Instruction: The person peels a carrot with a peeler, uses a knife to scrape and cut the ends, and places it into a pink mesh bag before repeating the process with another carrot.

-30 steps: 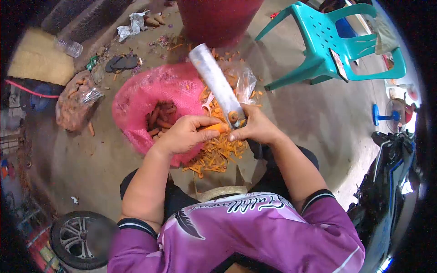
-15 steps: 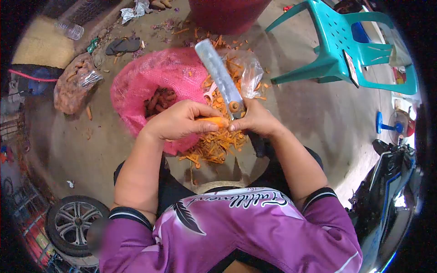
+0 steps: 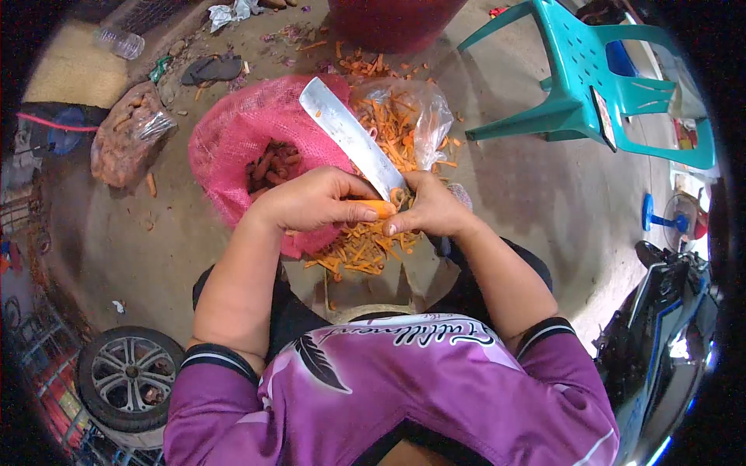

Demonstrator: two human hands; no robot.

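Observation:
Orange flesh shows on a peeled root (image 3: 371,208), pinched between the thumb and fingers of my left hand (image 3: 315,200). My right hand (image 3: 435,206) is closed round the handle end of a wide-bladed knife (image 3: 350,136); its blade points up and to the left, over the edge of a pink mesh sack (image 3: 225,124). Both hands nearly touch at the root's right end. Dark unpeeled roots (image 3: 273,167) lie inside the sack. Orange peelings and strips (image 3: 361,247) are heaped below my hands, and more lie beside a clear plastic bag (image 3: 432,116).
A teal plastic chair (image 3: 571,78) stands at the upper right, and a dark red tub (image 3: 396,23) at the top. On the left are a bag of roots (image 3: 128,144), a black slipper (image 3: 214,70) and a wheel (image 3: 132,377). A motorcycle (image 3: 660,326) is at the right.
The knife blade has tilted further left, over the sack. My right hand has turned slightly with it, while my left hand still holds the root in nearly the same place.

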